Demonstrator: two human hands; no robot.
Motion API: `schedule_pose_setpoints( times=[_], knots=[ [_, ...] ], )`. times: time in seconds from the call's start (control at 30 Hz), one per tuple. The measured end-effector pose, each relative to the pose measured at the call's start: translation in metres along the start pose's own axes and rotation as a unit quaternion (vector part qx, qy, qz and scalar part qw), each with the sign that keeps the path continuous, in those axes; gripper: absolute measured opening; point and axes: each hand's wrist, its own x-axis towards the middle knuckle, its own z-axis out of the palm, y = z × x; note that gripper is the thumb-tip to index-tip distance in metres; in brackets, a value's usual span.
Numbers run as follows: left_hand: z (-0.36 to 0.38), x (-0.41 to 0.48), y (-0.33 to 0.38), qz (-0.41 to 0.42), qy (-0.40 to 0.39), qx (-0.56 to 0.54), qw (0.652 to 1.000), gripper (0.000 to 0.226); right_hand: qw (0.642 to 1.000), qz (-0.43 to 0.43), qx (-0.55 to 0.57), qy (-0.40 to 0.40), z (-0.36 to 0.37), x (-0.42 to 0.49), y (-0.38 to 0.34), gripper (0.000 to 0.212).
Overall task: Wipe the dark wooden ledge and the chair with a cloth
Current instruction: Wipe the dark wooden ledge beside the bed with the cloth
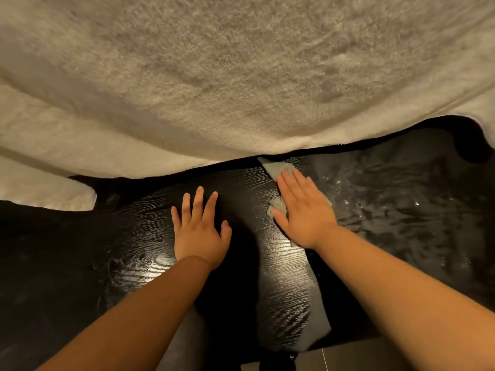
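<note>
The cloth (276, 167) lies on the dark wooden ledge (285, 295), right of centre near its far edge, pressed flat under the right hand (304, 211), fingers straight. The left hand (199, 232) rests flat on the ledge just to the left, fingers spread, holding nothing. A pale fluffy blanket (214, 76) overhangs the far side

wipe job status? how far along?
Mid-ledge. The right hand presses the cloth flat on the ledge; the left hand rests flat beside it. The stretch right of the cloth glistens, perhaps already wiped. No chair in view, so that seems left.
</note>
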Motion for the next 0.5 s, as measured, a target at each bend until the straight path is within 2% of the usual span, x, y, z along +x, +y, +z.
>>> schedule_pose_setpoints(
  times=[0.2, 0.37, 0.5],
  knots=[
    [-0.001, -0.001, 0.0, -0.001, -0.001, 0.001, 1.0, 0.076, 0.993, 0.115, -0.013, 0.012, -0.024, 0.055, 0.031, 0.083],
    [-0.001, -0.001, 0.001, 0.0, 0.004, -0.006, 1.0, 0.075, 0.995, 0.09, 0.013, 0.046, 0.001, -0.004, 0.01, 0.079],
    [-0.001, -0.002, 0.0, -0.001, 0.008, -0.011, 1.0, 0.073, 0.998, 0.059, 0.01, 0.019, 0.007, -0.019, 0.013, 0.081]
  ],
)
